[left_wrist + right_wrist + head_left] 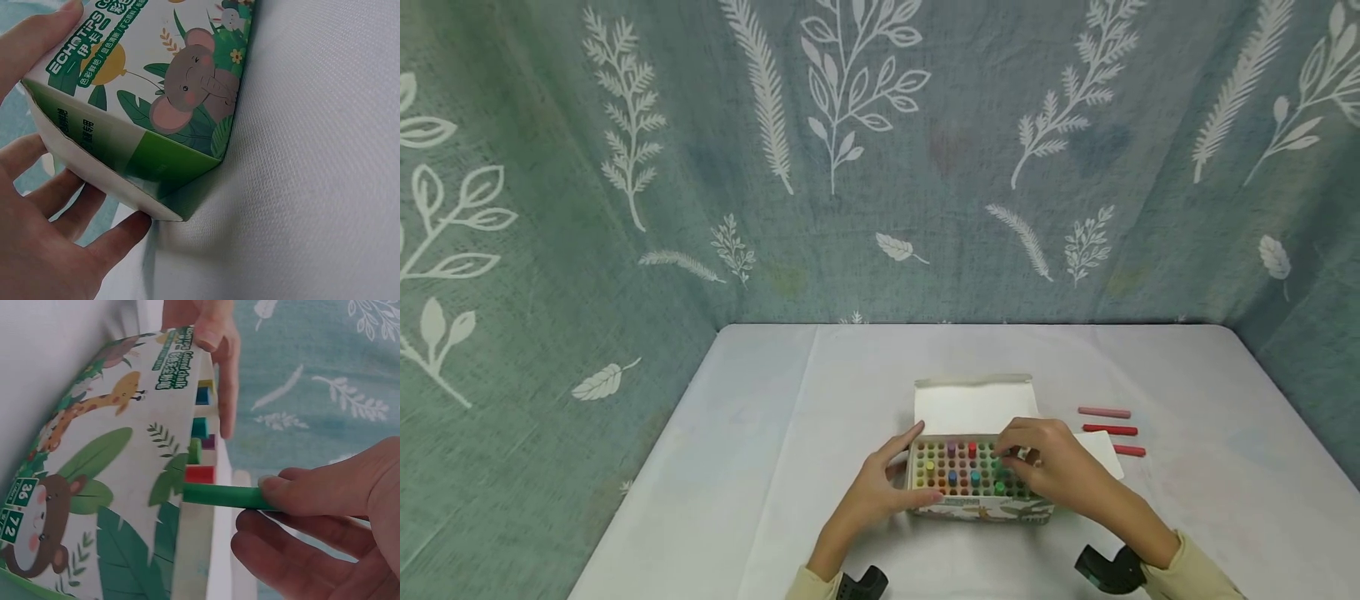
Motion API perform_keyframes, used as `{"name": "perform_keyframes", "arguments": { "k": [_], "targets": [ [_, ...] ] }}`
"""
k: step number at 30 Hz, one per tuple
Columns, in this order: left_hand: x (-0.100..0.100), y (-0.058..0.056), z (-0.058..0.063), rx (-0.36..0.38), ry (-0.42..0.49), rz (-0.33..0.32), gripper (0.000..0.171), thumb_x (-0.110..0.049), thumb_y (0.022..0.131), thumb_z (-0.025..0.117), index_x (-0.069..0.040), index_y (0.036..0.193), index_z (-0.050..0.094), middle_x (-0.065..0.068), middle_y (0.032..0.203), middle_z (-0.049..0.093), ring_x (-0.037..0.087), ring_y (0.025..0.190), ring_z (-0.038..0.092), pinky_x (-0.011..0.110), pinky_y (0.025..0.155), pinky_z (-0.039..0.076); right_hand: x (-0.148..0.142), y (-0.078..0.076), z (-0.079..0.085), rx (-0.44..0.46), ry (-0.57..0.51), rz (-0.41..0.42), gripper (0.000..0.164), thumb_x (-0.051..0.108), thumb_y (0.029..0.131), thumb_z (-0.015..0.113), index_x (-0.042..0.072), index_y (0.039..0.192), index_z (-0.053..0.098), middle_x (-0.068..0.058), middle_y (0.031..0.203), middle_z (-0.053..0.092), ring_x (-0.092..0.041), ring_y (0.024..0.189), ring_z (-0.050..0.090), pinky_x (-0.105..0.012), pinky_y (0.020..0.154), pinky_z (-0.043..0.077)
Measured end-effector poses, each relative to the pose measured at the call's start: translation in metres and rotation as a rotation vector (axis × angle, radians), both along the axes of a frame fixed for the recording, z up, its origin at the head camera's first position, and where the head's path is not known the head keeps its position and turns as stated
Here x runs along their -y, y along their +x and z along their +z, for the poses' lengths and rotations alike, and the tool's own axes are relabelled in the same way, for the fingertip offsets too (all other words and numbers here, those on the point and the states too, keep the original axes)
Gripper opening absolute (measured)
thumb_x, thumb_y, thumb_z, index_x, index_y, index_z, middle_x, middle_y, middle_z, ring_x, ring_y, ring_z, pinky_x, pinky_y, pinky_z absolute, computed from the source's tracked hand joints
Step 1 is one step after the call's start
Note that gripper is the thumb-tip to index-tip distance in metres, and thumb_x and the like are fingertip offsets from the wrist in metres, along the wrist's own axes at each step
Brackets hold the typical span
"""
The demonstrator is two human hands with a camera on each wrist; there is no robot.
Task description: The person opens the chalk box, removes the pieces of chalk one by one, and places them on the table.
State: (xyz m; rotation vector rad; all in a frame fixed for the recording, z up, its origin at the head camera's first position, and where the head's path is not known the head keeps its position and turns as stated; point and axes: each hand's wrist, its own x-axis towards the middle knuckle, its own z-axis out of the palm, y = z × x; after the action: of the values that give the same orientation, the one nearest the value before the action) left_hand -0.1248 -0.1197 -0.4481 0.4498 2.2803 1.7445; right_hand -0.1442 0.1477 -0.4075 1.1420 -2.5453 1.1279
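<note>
On a white table, a left hand holds an open box of coloured sticks, the right hand over it, three reddish sticks beyond.

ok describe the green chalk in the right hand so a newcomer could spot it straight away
On the white table, find the open, animal-printed chalk box. Over its right half, the right hand pinches the green chalk. Unlike the neighbouring sticks standing in the box, including a lighter green one, only this one is held.
</note>
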Motion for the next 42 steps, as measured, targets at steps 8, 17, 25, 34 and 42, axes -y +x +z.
{"name": "perform_keyframes", "arguments": {
  "k": [8, 17, 25, 34, 42],
  "targets": [
    [-0.001, 0.0, -0.001, -0.003, -0.001, -0.002, 0.087, -0.018, 0.076, 0.081, -0.013, 0.148, 0.034, 0.011, 0.148, 0.034, 0.03, 0.135, 0.031, 0.05, 0.107, 0.034, -0.004, 0.001, 0.006, -0.048, -0.038, 0.001, 0.027, -0.013, 0.074, 0.073, 0.013, 0.084, 0.07, -0.001, 0.085, 0.066, -0.006, 0.071, 0.061, -0.018, 0.056, 0.053],
    [0.004, -0.01, -0.036, -0.035, -0.033, 0.033, 0.087, -0.029, 0.073, 0.083, -0.034, 0.146, 0.035, -0.002, 0.149, 0.033, 0.023, 0.136, 0.031, 0.044, 0.106, 0.036, -0.012, 0.004, 0.016, -0.059, -0.041, -0.012, 0.03, -0.014, 0.074, 0.071, 0.013, 0.087, 0.07, 0.001, 0.087, 0.065, -0.006, 0.072, 0.06, -0.02, 0.058, 0.054],
    [0.003, -0.011, -0.037, -0.037, -0.013, 0.027, 0.086, -0.026, 0.074, 0.082, -0.031, 0.146, 0.036, 0.001, 0.148, 0.035, 0.025, 0.135, 0.032, 0.046, 0.106, 0.037, -0.021, 0.003, 0.021, -0.077, -0.055, -0.021, 0.028, -0.015, 0.072, 0.071, 0.009, 0.086, 0.069, 0.001, 0.086, 0.064, -0.006, 0.07, 0.062, -0.018, 0.059, 0.054],
    [0.0, -0.003, -0.01, 0.0, -0.002, 0.017, 0.087, -0.017, 0.075, 0.082, -0.015, 0.148, 0.035, 0.01, 0.148, 0.034, 0.032, 0.135, 0.031, 0.051, 0.106, 0.034, -0.033, 0.005, 0.025, -0.131, -0.103, -0.052, 0.036, -0.019, 0.067, 0.073, 0.011, 0.086, 0.069, 0.004, 0.089, 0.064, -0.01, 0.073, 0.064, -0.014, 0.059, 0.053],
    [-0.001, 0.001, 0.002, 0.002, -0.002, 0.011, 0.085, -0.017, 0.076, 0.081, -0.013, 0.148, 0.035, 0.012, 0.148, 0.034, 0.033, 0.134, 0.032, 0.052, 0.106, 0.034, -0.046, 0.006, 0.028, -0.162, -0.123, -0.118, 0.041, -0.017, 0.066, 0.075, 0.016, 0.09, 0.069, 0.005, 0.091, 0.065, -0.009, 0.075, 0.063, -0.014, 0.06, 0.053]
  ]
}}
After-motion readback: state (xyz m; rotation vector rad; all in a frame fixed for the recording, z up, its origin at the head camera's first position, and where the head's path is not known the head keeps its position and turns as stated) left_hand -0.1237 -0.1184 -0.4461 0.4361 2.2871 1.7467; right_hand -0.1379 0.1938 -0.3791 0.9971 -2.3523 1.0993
